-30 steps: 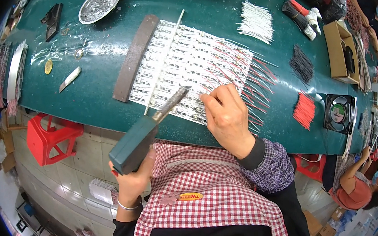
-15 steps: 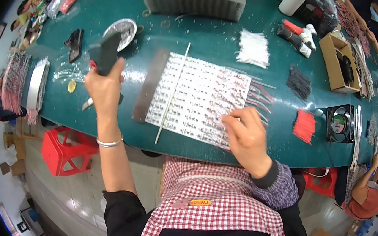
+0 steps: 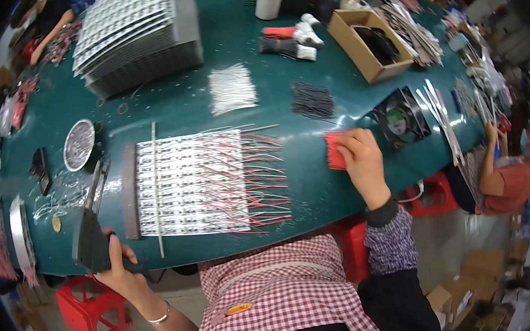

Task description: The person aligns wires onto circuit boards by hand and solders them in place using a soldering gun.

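Under the right grip (image 3: 363,162), red wires (image 3: 333,152)

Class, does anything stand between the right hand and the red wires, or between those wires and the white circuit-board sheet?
Nothing visible separates the right hand from the red wires; its fingers are at them. Toward the sheet, only wire ends jut from its right side over green tabletop.

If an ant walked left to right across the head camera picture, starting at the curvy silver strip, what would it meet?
Curved silver strip, yellow oval piece, dark green tool in the left hand, brown bar, white panel with wires, red wire pile, black fan, co-worker in a reddish shirt.
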A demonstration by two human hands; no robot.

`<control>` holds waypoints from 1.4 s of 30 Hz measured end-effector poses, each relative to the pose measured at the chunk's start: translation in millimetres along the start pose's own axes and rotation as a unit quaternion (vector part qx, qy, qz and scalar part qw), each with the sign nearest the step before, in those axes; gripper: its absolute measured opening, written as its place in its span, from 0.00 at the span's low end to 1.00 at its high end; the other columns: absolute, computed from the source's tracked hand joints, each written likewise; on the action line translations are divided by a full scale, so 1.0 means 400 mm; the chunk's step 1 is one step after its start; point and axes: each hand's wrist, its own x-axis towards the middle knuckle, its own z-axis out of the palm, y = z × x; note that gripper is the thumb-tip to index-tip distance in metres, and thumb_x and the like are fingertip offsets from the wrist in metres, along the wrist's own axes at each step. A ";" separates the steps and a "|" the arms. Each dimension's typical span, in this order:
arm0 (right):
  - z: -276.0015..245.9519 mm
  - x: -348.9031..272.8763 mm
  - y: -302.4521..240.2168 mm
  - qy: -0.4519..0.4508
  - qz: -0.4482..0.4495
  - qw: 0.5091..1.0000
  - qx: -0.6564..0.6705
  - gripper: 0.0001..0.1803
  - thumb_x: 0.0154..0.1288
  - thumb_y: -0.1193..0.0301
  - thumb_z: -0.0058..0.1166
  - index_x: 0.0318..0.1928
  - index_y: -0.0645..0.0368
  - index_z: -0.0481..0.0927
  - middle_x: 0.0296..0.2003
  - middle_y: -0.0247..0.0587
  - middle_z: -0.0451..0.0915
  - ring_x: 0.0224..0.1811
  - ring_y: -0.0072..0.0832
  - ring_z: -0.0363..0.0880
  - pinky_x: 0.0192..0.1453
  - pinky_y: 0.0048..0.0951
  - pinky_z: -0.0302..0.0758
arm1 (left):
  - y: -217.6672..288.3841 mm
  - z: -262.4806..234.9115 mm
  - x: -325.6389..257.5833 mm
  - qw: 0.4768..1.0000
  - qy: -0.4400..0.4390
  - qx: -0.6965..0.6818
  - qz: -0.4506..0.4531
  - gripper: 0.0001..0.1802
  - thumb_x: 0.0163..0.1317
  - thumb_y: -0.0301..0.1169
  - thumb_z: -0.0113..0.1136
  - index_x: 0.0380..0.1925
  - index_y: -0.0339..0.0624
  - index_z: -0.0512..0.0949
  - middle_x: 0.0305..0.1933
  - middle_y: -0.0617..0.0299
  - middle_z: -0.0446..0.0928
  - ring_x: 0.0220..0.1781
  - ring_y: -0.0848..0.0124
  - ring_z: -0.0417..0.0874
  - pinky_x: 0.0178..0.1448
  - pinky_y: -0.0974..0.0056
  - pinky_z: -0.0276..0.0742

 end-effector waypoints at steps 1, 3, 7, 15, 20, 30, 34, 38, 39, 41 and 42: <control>0.004 0.004 0.001 -0.005 -0.005 1.000 0.003 0.07 0.53 0.79 0.63 0.35 0.64 0.83 0.35 0.42 0.79 0.40 0.40 0.77 0.46 0.35 0.76 | -0.003 0.002 -0.018 1.000 -0.012 -0.010 0.006 0.16 0.60 0.17 0.61 0.49 0.27 0.75 0.45 0.52 0.81 0.18 0.78 0.69 0.18 0.74 0.61; 0.011 0.006 0.002 -0.011 -0.009 1.000 -0.012 0.06 0.53 0.79 0.63 0.34 0.63 0.83 0.35 0.42 0.79 0.40 0.40 0.77 0.46 0.35 0.76 | -0.009 0.009 -0.049 1.000 -0.023 -0.016 0.009 0.16 0.60 0.17 0.61 0.48 0.27 0.74 0.46 0.51 0.81 0.17 0.78 0.69 0.18 0.74 0.61; 0.025 -0.001 0.025 -0.028 -0.041 0.998 -0.034 0.05 0.52 0.79 0.62 0.32 0.62 0.83 0.34 0.41 0.80 0.40 0.39 0.78 0.45 0.36 0.76 | -0.024 -0.017 -0.096 0.999 -0.028 -0.016 -0.022 0.15 0.59 0.17 0.61 0.47 0.26 0.75 0.44 0.51 0.81 0.18 0.78 0.70 0.18 0.74 0.61; 0.024 -0.004 0.040 -0.052 -0.054 0.995 -0.062 0.05 0.57 0.77 0.59 0.34 0.61 0.77 0.33 0.43 0.77 0.40 0.43 0.77 0.43 0.40 0.74 | -0.006 -0.035 -0.158 0.999 -0.016 -0.011 -0.029 0.17 0.58 0.16 0.61 0.49 0.27 0.74 0.46 0.47 0.80 0.17 0.77 0.70 0.18 0.73 0.62; 0.019 0.015 0.003 0.014 -0.067 0.997 -0.041 0.05 0.64 0.81 0.52 0.40 0.64 0.74 0.35 0.48 0.75 0.40 0.45 0.75 0.44 0.40 0.72 | 0.025 -0.026 -0.180 1.000 -0.013 -0.014 -0.020 0.15 0.56 0.18 0.62 0.44 0.26 0.77 0.41 0.50 0.82 0.17 0.75 0.70 0.18 0.73 0.62; 0.102 0.018 -0.379 -0.072 -0.172 0.957 0.223 0.13 0.55 0.87 0.53 0.40 0.63 0.80 0.35 0.44 0.77 0.38 0.41 0.77 0.41 0.36 0.75 | 0.014 -0.065 -0.228 0.990 -0.070 -0.035 -0.119 0.22 0.56 0.14 0.60 0.53 0.27 0.72 0.48 0.47 0.80 0.19 0.75 0.73 0.21 0.71 0.67; 0.160 -0.005 -0.464 -0.116 -0.219 0.939 0.239 0.15 0.49 0.87 0.54 0.40 0.63 0.81 0.35 0.41 0.76 0.38 0.38 0.76 0.40 0.34 0.75 | 0.032 -0.081 -0.246 0.987 -0.087 -0.032 -0.134 0.21 0.55 0.16 0.62 0.51 0.27 0.75 0.46 0.49 0.81 0.20 0.75 0.75 0.22 0.71 0.67; 0.203 -0.048 -0.475 -0.138 -0.212 0.944 0.211 0.16 0.47 0.86 0.55 0.40 0.63 0.81 0.34 0.39 0.77 0.38 0.36 0.76 0.40 0.33 0.76 | 0.035 -0.095 -0.262 0.984 -0.084 -0.016 -0.154 0.20 0.56 0.16 0.63 0.50 0.28 0.76 0.42 0.52 0.82 0.20 0.76 0.75 0.23 0.72 0.68; 0.210 -0.054 -0.475 -0.142 -0.213 0.944 0.210 0.16 0.47 0.86 0.55 0.40 0.63 0.81 0.34 0.39 0.77 0.38 0.36 0.76 0.40 0.33 0.76 | 0.035 -0.096 -0.263 0.981 -0.096 -0.017 -0.171 0.19 0.56 0.17 0.64 0.49 0.28 0.77 0.40 0.53 0.82 0.21 0.77 0.76 0.24 0.72 0.70; 0.223 -0.065 -0.472 -0.136 -0.220 0.945 0.200 0.16 0.48 0.86 0.55 0.40 0.63 0.81 0.35 0.39 0.77 0.38 0.36 0.76 0.40 0.33 0.76 | 0.033 -0.098 -0.266 0.976 -0.108 -0.018 -0.190 0.18 0.56 0.17 0.65 0.47 0.29 0.78 0.37 0.55 0.83 0.22 0.77 0.77 0.25 0.72 0.71; 0.228 -0.070 -0.475 -0.139 -0.221 0.945 0.200 0.16 0.48 0.86 0.55 0.40 0.63 0.81 0.35 0.39 0.77 0.38 0.36 0.76 0.40 0.33 0.76 | 0.031 -0.101 -0.268 0.975 -0.104 0.010 -0.198 0.17 0.55 0.18 0.67 0.46 0.29 0.79 0.35 0.57 0.83 0.23 0.77 0.78 0.27 0.73 0.72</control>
